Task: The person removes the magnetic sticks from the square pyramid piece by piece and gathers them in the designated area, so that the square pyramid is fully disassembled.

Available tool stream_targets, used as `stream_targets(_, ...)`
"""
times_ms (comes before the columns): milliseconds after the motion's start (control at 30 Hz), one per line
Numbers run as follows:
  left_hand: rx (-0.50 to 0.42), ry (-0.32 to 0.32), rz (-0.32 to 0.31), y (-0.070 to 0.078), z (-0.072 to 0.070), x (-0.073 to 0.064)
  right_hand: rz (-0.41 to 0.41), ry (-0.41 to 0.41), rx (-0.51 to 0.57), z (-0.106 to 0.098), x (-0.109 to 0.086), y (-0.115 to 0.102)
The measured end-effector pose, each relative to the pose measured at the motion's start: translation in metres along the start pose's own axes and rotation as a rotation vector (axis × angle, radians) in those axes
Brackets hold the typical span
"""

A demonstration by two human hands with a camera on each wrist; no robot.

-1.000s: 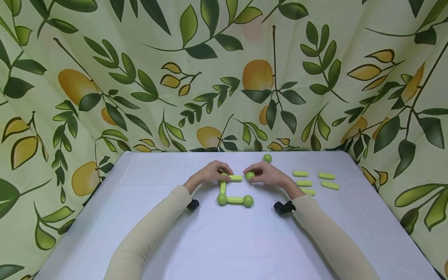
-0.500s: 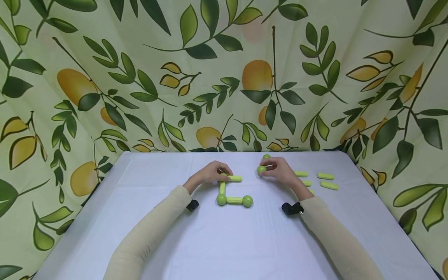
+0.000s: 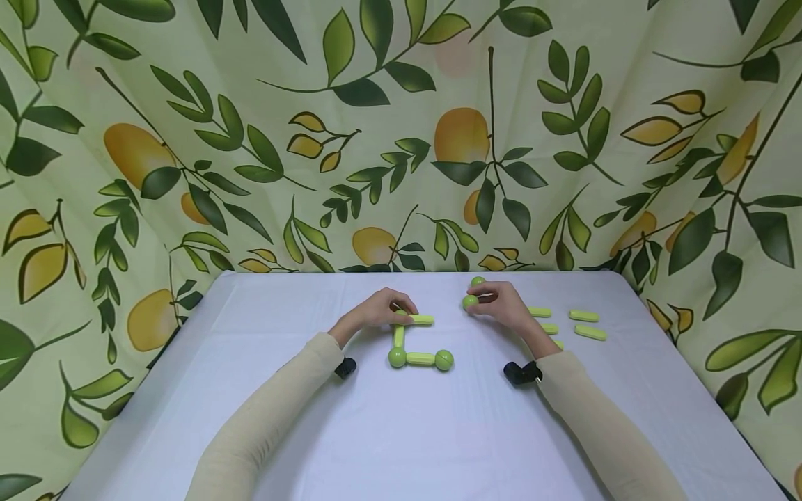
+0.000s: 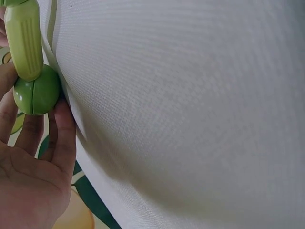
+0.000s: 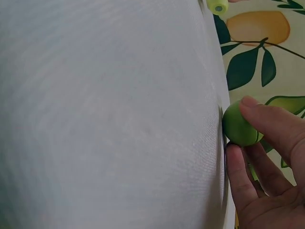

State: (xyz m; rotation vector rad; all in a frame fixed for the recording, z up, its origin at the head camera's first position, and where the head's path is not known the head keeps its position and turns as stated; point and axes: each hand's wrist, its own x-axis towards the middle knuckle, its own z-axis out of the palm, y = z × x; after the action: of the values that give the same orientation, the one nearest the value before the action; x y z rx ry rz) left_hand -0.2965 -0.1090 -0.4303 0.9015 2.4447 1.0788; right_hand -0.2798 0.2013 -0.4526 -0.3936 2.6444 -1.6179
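Observation:
My left hand [image 3: 381, 308] grips the green ball [image 4: 38, 90] at the far left corner of a joined frame of balls and yellow-green rods. A rod [image 3: 422, 320] runs rightward from that hand, its right end bare. Another rod [image 3: 399, 336] comes toward me to a near-left ball [image 3: 397, 357], then a near rod [image 3: 420, 358] leads to a near-right ball [image 3: 444, 360]. To the right and apart from the frame, my right hand [image 3: 501, 306] pinches a loose green ball [image 5: 241, 125] between thumb and fingers, close to the tabletop.
One more green ball [image 3: 478, 281] lies just behind the right hand, partly covered by it. Several loose rods [image 3: 583, 316] lie to the right, some partly hidden by the right hand and wrist. A leaf-patterned curtain [image 3: 401, 139] hangs behind the white table [image 3: 401, 431].
The right hand has moved right and slightly back, carrying its ball away from the bare rod end; in the last half second it barely moved. The left hand stays put.

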Motion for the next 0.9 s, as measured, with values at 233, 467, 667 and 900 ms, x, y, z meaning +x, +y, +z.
stream_targets(233,0.002,0.007,0.003,0.000,0.000,-0.001,-0.005,0.001,-0.012,0.000,0.001,0.001)
stream_targets(467,0.003,0.007,-0.004,0.001,0.001,-0.001,-0.005,-0.009,-0.023,-0.002,0.000,0.001)
stream_targets(667,0.009,0.011,-0.012,0.002,0.001,-0.002,0.005,-0.006,0.001,-0.008,-0.002,-0.001)
stream_targets(900,0.011,0.015,-0.010,0.003,0.001,-0.002,0.039,-0.014,0.012,-0.015,-0.006,-0.001)
